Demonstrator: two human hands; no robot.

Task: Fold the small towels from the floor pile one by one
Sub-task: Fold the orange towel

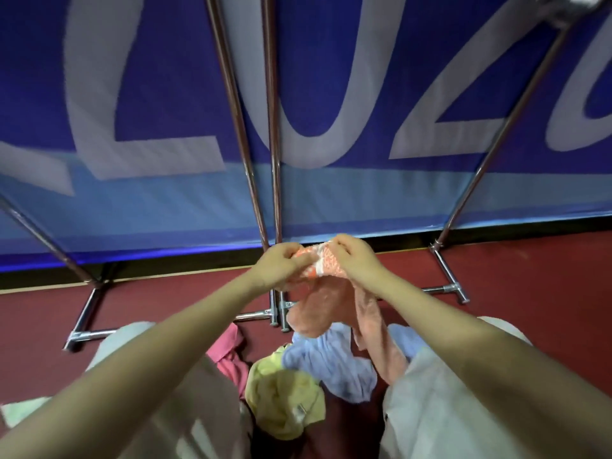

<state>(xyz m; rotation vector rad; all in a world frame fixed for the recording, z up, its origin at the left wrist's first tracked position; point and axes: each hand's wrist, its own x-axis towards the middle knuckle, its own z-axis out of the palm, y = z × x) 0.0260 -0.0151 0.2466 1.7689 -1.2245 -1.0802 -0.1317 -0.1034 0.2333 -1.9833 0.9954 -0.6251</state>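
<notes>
Behind everything hangs a blue banner point(165, 94) with big pale letters, propped by slanting metal poles point(271, 127) whose feet stand on the dark red floor point(530, 293).

Far left of the grips, at the picture's edge, a pale green cloth point(16, 414) lies on the floor; whether it is a towel already folded I cannot tell. Below the grips, between the person's knees, the floor pile waits: a pink towel point(228, 352) on the left, a yellow towel point(284, 395) next to it, then a light blue towel point(334, 362).

The left hand point(281, 265) is raised before the banner's lower edge, its fingers curled and pinching the top edge of the orange towel point(318, 309). Just right of it, nearly touching, the right hand point(351, 260) pinches the same bunched edge, where a white-patterned band shows. The orange towel dangles from both grips down toward the pile, crumpled and not yet spread.

By my judgement the task is at an early stage: this towel is only being sorted for its corners, no fold is made, and at least three more towels remain unfolded below.
</notes>
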